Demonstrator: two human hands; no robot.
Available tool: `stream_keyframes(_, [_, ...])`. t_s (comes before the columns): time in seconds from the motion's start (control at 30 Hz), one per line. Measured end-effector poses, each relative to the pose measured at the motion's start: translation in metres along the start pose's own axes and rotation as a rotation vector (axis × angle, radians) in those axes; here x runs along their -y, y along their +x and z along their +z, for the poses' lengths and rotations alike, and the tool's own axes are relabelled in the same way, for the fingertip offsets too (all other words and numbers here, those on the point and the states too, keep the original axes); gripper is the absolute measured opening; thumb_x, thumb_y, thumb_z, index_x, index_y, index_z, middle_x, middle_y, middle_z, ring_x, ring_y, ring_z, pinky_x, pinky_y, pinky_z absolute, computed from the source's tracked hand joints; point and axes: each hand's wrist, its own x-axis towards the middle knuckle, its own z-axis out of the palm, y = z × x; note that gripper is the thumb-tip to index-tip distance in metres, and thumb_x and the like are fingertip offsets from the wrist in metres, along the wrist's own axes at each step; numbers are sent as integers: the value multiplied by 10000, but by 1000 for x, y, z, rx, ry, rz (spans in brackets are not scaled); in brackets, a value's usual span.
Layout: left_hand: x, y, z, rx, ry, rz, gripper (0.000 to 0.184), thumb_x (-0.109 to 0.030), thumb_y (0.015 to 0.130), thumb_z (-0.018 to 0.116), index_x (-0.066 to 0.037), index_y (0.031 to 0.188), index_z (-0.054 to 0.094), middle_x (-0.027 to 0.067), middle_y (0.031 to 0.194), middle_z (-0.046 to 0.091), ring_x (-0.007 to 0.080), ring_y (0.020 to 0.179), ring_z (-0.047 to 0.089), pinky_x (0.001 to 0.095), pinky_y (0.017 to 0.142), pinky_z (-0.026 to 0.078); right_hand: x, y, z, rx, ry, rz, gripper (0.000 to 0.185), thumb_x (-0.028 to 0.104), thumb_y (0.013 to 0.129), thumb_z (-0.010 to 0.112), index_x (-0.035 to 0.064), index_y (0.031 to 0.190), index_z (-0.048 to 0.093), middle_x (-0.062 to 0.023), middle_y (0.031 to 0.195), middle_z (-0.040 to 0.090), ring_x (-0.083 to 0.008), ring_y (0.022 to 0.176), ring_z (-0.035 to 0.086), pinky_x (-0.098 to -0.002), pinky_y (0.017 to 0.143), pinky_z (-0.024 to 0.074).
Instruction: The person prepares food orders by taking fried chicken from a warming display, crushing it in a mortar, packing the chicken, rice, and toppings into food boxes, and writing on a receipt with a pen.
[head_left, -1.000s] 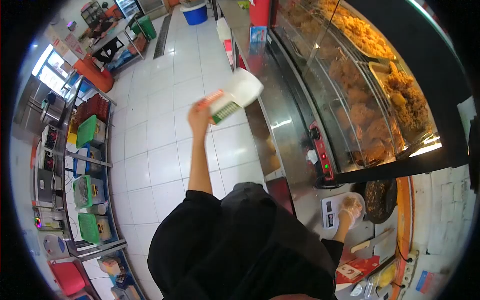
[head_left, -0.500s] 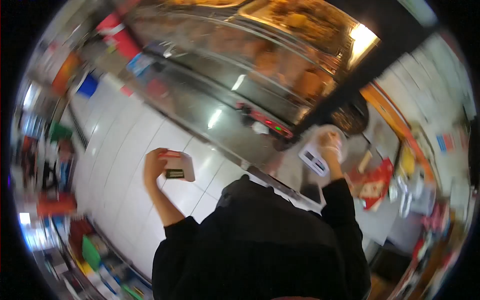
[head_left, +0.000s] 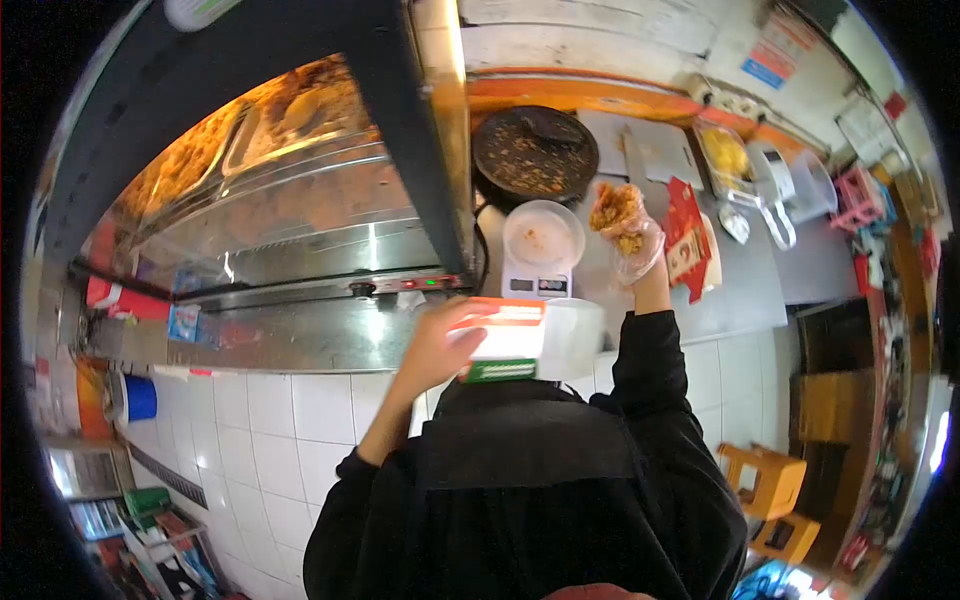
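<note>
My left hand (head_left: 438,348) grips a white paper food box (head_left: 512,342) with red and green bands, its pale end turned to the right. The box is held in front of my body, just below the kitchen scale (head_left: 537,285). A clear plastic bowl (head_left: 560,238) with a few crumbs in it rests on that scale. Wearing a thin clear plastic glove, my right hand (head_left: 645,258) is closed around pieces of fried chicken (head_left: 616,208), held over the counter to the right of the bowl.
A heated display cabinet (head_left: 400,150) with trays of fried food stands left. Behind the scale sits a dark round pan (head_left: 535,155). A cutting board (head_left: 665,145) with a knife, a red paper packet (head_left: 688,240) and a yellow-filled container (head_left: 725,155) are on the right.
My view has turned toward the counter. My right hand has lifted from the bowl on the scale with fried chicken. The paper box in my left hand has come in from the left, near the scale.
</note>
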Motion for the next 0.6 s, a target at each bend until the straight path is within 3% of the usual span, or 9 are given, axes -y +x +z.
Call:
stream_keyframes(0.03, [11, 9, 28, 19, -101, -46, 273, -28, 740, 626, 1, 1011, 618, 154, 986, 641, 296, 925, 612, 345, 831, 464, 13, -16, 13, 51, 169, -31, 504, 24, 615, 561, 60, 1114, 507, -169, 1167, 532, -283, 935, 570, -335, 840, 483])
stream_keyframes(0.17, [71, 28, 99, 49, -78, -171, 273, -11, 722, 616, -6, 994, 631, 171, 987, 647, 307, 942, 620, 350, 842, 466, 29, -62, -10, 158, 188, 20, 502, -56, 582, 603, 94, 1059, 550, -189, 1158, 535, -321, 998, 554, -380, 850, 476])
stream_keyframes(0.2, [84, 29, 109, 28, -88, -202, 272, -13, 714, 611, -7, 985, 636, 171, 975, 652, 306, 935, 625, 353, 838, 469, 10, -68, -62, 134, 198, 299, 504, -3, 594, 642, 103, 1077, 542, -181, 1161, 533, -319, 1008, 552, -369, 857, 469])
stream_keyframes(0.27, [89, 35, 116, -14, -74, -262, 278, -24, 693, 599, -15, 967, 647, 166, 941, 663, 303, 895, 640, 356, 810, 483, -2, -85, -72, 141, -235, 494, 496, 144, 619, 712, 131, 1086, 545, -161, 1179, 522, -310, 1039, 539, -353, 876, 452])
stream_keyframes(0.3, [91, 37, 117, -3, -79, -263, 278, -24, 693, 599, -15, 967, 647, 166, 941, 663, 303, 895, 640, 356, 810, 483, -17, -101, -68, 163, -675, 399, 491, 237, 631, 743, 150, 1077, 555, -149, 1193, 513, -303, 1059, 529, -348, 886, 444])
stream_keyframes(0.37, [95, 41, 117, -3, -76, -312, 289, -26, 689, 595, -24, 973, 649, 160, 931, 667, 296, 870, 647, 356, 787, 492, -60, -117, -96, 243, -1492, -100, 491, 340, 636, 752, 176, 1063, 576, -121, 1221, 498, -296, 1101, 502, -359, 922, 431])
stream_keyframes(0.4, [97, 42, 116, 3, -77, -316, 289, -26, 689, 595, -24, 973, 649, 160, 931, 667, 296, 870, 647, 356, 787, 492, -62, -125, -90, 237, -1490, -94, 491, 340, 636, 752, 176, 1063, 576, -121, 1221, 498, -296, 1101, 502, -359, 922, 431])
stream_keyframes(0.47, [100, 45, 114, 22, 3, -269, 291, -39, 688, 595, -28, 975, 647, 164, 926, 663, 299, 863, 647, 354, 778, 494, -54, -135, -66, 278, -1933, -91, 487, 311, 653, 736, 177, 1097, 587, -114, 1273, 476, -317, 1138, 475, -395, 965, 413])
stream_keyframes(0.6, [97, 55, 115, 54, 58, -262, 288, -47, 688, 589, -34, 970, 646, 174, 925, 654, 324, 868, 635, 371, 776, 492, -45, -140, -68, 332, -1906, -15, 539, 294, 658, 731, 183, 1161, 572, -99, 1343, 432, -328, 1175, 453, -418, 988, 397])
